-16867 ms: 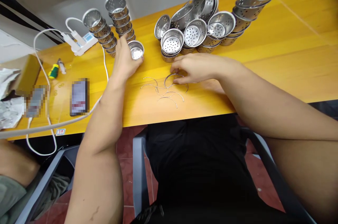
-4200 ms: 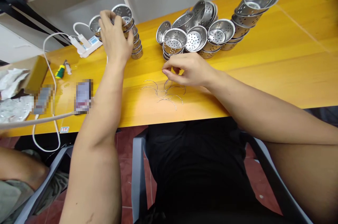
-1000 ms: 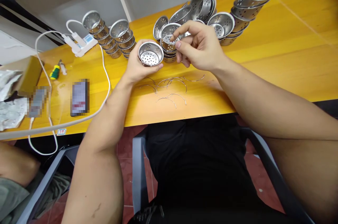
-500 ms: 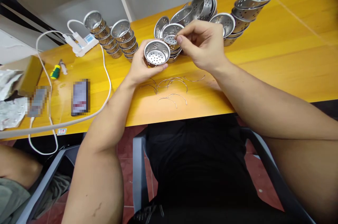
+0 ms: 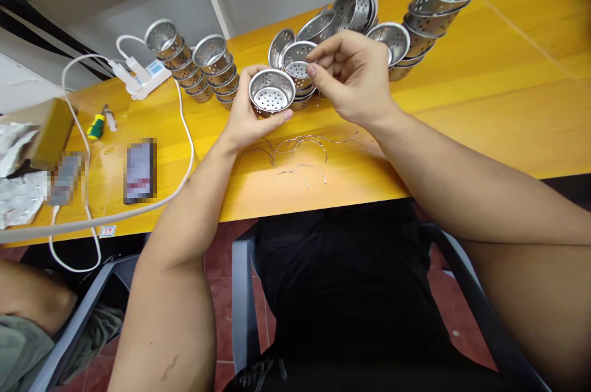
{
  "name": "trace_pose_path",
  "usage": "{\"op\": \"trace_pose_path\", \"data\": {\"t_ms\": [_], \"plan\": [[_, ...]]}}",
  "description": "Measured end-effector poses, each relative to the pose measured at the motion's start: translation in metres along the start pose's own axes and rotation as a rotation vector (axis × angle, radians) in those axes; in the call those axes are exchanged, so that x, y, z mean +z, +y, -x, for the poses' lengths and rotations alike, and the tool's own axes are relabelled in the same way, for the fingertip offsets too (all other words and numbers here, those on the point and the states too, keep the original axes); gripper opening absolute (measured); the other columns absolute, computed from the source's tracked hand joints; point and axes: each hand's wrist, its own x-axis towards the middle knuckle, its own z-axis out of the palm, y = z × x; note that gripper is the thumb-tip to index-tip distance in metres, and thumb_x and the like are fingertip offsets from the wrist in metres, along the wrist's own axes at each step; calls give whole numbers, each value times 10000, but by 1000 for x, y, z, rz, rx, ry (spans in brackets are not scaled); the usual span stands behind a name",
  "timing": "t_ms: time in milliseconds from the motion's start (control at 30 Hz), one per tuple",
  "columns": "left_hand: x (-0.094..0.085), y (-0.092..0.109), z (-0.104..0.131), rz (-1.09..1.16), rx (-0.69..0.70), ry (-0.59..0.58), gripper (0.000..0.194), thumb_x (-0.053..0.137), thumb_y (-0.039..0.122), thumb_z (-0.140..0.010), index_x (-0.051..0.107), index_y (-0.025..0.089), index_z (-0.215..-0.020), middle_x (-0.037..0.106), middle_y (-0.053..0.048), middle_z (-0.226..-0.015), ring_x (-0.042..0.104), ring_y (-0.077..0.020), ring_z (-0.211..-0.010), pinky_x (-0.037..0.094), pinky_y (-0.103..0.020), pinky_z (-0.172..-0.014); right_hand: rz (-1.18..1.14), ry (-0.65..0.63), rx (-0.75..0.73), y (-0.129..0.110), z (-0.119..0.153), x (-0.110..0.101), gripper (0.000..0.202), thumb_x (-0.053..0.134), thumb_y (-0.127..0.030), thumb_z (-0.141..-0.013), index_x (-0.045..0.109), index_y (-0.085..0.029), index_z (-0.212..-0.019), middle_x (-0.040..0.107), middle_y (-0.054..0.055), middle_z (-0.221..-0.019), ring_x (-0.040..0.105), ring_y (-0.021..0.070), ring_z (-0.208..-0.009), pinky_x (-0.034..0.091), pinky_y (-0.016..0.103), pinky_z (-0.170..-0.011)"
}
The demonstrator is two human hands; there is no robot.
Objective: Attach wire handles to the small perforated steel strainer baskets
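Note:
My left hand (image 5: 247,112) is wrapped round a perforated metal cup (image 5: 271,96), its open top facing up. To the right, my right hand (image 5: 353,75) has thumb and forefinger pinched together; a thin piece of wire (image 5: 317,98) seems to hang below them, though the hold is too small to make out surely. Just behind the held cup stands a stack of similar cups (image 5: 302,100), beside my right fingertips. Several thin curved wires (image 5: 300,144) lie on the yellow table (image 5: 369,176) in front of my hands.
Stacks of cups stand at the left (image 5: 184,66), centre-left (image 5: 219,72) and right (image 5: 429,23); a heap of cups (image 5: 353,10) lies behind. A power strip (image 5: 148,79), a white cable (image 5: 184,127), a green-yellow screwdriver (image 5: 96,126) and a phone (image 5: 140,170) are at the left. A person's knee (image 5: 37,293) shows lower left.
My left hand and its cup have shifted very slightly to the left. A bit of wire now shows below my right fingers.

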Motion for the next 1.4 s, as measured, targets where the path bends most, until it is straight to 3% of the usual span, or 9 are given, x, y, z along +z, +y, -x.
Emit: {"op": "trace_pose_path", "data": {"t_ms": [133,333,567,867,1167,1400], "plan": [[-2,6,-2,-20,40,-34,1102,727,1085,-828,475,361,-1619,671,-128,-1560,724,-381,-1483,612,-597,-1298,25,-13,-29,0,1,0,347,857,-702,-1073,784,-363,-1079,783,40,-892,584,252,-746,476,457,-655],[-1,19,-4,-55,23,-26,1049,943,993,-707,637,342,-1469,715,-94,-1431,767,-370,-1366,632,-592,-1272,41,14,-7,-1,0,1,446,882,-782,-1021,801,-345,-1055,780,48,-879,587,243,-726,466,450,-653],[1,12,-2,-2,-2,-19,1075,960,990,-694,578,315,-1438,729,-81,-1345,801,-337,-1247,678,-562,-1157,30,-2,-8,-3,1,1,352,912,-692,-1038,800,-359,-1043,757,34,-857,555,250,-701,422,457,-641],[2,4,-1,-8,45,-28,1076,833,1037,-792,504,354,-1555,696,-103,-1493,753,-372,-1414,625,-587,-1252,41,-33,11,-10,2,2,251,988,-488,-1008,765,-373,-996,652,-7,-767,459,245,-661,384,445,-616],[12,9,-1,-28,14,40,1068,931,992,-736,536,322,-1468,720,-96,-1409,787,-349,-1321,666,-568,-1197,51,-35,44,-12,3,6,299,966,-585,-994,793,-343,-963,648,-11,-744,460,214,-617,417,435,-586],[11,10,-2,-50,32,-23,1134,792,1076,-781,495,332,-1583,693,-125,-1531,756,-384,-1429,628,-603,-1261,66,-39,45,-10,4,5,348,932,-681,-1011,801,-359,-1011,687,2,-746,502,237,-642,442,445,-588]]}}
